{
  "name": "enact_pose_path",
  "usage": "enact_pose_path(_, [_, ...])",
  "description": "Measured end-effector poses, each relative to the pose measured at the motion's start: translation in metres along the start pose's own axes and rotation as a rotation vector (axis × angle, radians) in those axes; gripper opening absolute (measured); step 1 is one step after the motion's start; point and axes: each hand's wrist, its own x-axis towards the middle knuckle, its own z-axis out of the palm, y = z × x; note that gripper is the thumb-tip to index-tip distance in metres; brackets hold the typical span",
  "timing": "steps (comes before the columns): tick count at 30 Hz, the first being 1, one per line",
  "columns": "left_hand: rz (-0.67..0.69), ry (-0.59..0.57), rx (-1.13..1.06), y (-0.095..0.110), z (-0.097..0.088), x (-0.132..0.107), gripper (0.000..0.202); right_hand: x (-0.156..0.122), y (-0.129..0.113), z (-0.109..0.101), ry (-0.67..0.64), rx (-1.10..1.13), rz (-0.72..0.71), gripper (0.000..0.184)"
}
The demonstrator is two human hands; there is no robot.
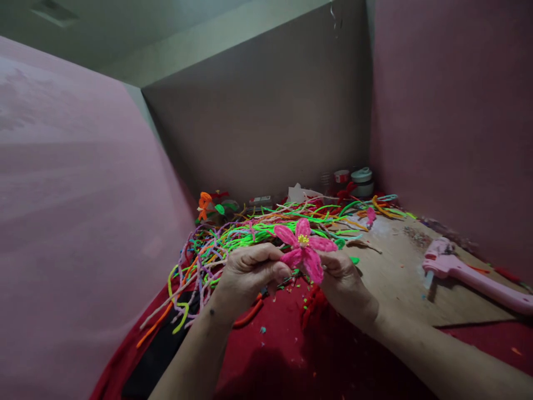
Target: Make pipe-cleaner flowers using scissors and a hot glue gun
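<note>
A bright pink pipe-cleaner flower [310,256] with five loop petals and a yellow centre is held up in front of me, facing the camera. My left hand [254,269] pinches its lower left petal between thumb and fingers. Behind the flower's right side, my right hand [343,283] is closed on it; its fingertips are partly hidden by the petals. Just beyond both hands lies a tangled heap of pipe cleaners [250,233] in green, orange, purple, pink and other colours.
A pink glue gun [466,269] rests on a wooden board [400,300] at the right. An orange flower [204,204] stands at the back left, and a lidded container [362,182] at the back right. Red cloth [266,355] lies beneath. Pink walls rise on both sides.
</note>
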Motion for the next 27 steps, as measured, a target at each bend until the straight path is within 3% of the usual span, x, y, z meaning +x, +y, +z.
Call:
enact_pose_path(2, [0.088,0.043,0.017,-0.006,0.000,0.001,0.013,0.000,0.000,0.001,-0.009,0.025,0.002,0.023])
enact_pose_path(4, [0.076,0.060,-0.023,-0.007,0.000,0.002,0.011,0.001,0.000,0.000,-0.013,0.020,-0.001,0.023])
enact_pose_path(11, [-0.254,-0.205,-0.342,0.009,0.003,0.007,0.016,0.003,0.003,-0.007,-0.038,-0.187,-0.118,0.022])
enact_pose_path(19, [-0.362,-0.076,-0.366,0.012,0.006,0.008,0.011,0.003,0.003,-0.008,-0.011,-0.363,-0.256,0.021])
enact_pose_path(24, [-0.243,0.024,-0.307,0.016,0.007,0.005,0.009,0.003,-0.007,-0.006,-0.015,-0.336,-0.285,0.019])
enact_pose_path(27, [-0.199,0.023,-0.313,0.012,0.007,0.003,0.009,0.002,-0.009,-0.005,-0.016,-0.328,-0.256,0.021])
